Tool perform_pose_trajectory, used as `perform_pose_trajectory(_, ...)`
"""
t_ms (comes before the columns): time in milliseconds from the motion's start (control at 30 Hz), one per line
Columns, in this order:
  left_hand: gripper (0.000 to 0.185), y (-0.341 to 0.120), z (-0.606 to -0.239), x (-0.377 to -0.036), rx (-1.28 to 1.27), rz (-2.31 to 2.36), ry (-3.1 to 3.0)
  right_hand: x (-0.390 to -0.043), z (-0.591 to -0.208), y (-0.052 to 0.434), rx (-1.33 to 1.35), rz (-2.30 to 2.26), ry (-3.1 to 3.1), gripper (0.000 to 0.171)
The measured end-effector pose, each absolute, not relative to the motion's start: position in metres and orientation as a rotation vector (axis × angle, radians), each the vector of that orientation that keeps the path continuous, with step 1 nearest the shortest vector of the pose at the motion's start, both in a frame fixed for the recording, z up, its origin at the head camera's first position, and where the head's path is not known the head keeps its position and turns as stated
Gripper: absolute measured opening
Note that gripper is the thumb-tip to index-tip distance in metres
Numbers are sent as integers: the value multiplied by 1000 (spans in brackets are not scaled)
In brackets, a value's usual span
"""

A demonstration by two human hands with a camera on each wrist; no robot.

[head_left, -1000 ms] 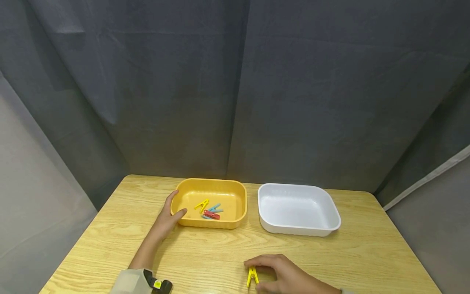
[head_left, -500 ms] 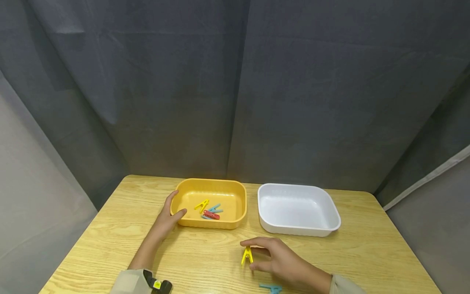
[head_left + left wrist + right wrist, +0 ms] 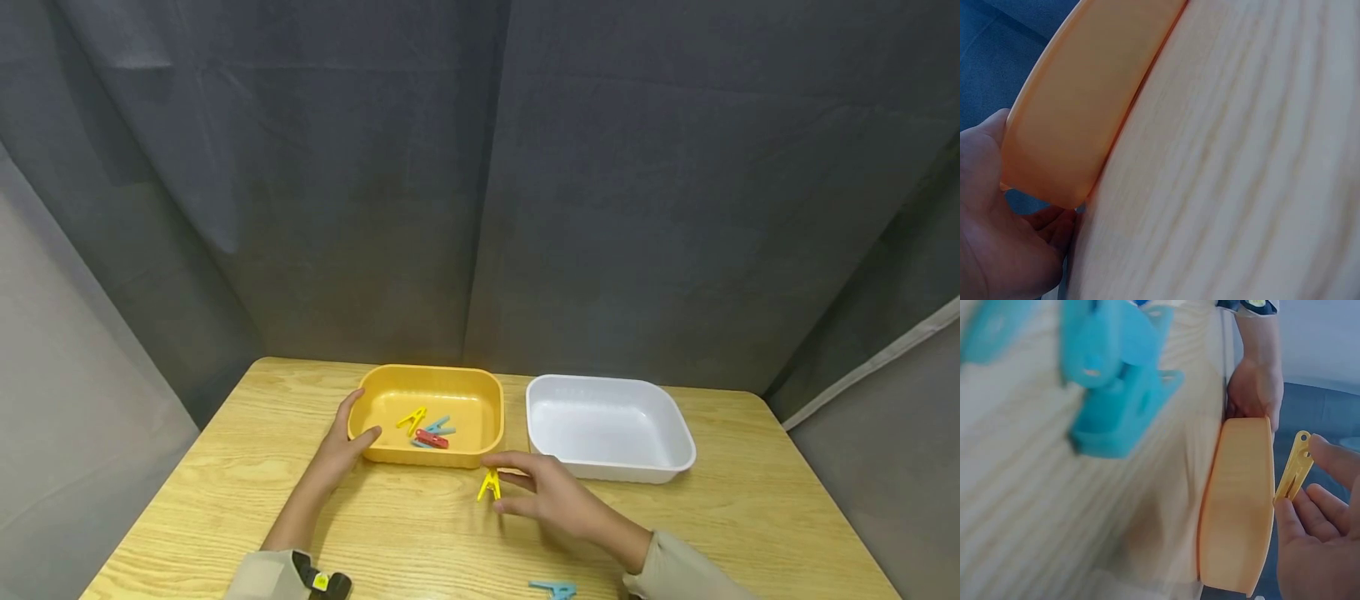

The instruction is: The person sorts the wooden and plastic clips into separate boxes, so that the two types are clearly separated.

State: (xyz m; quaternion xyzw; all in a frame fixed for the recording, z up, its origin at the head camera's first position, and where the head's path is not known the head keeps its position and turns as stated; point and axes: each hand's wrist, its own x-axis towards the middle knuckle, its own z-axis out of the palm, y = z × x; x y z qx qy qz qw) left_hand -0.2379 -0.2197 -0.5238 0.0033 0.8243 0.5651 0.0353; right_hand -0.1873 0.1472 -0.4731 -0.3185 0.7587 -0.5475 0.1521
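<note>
In the head view my left hand [image 3: 337, 450] holds the left end of a yellow plastic basin [image 3: 480, 417], its thumb over the rim. Inside lie a yellow clothespin [image 3: 412, 419], blue clothespins [image 3: 441, 428] and a red clothespin [image 3: 432, 438] in a loose heap. My right hand [image 3: 558, 498] pinches another yellow clothespin [image 3: 491, 484] between thumb and fingers, just in front of the basin's near right corner. The right wrist view has this same clothespin [image 3: 1295, 464] close to the basin wall [image 3: 1238, 506].
Right of the yellow basin stands a white basin [image 3: 609, 421] with nothing in it. A blue clothespin [image 3: 553, 589] lies at the table's near edge. Blue clothespins [image 3: 1113, 394] loom large and blurred in the right wrist view. Grey curtains [image 3: 480, 183] hang behind the wooden table [image 3: 420, 533].
My right hand has carried the yellow clothespin up and slightly left, from the near table area toward the yellow basin. The near blue clothespin has come into view. My left hand stays put.
</note>
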Motion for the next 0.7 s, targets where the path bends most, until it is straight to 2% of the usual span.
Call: perform_pose_trajectory(700,80,-220,-525,-239,16,1738,2533,-234,-462,99,-745,-1623,2306,52)
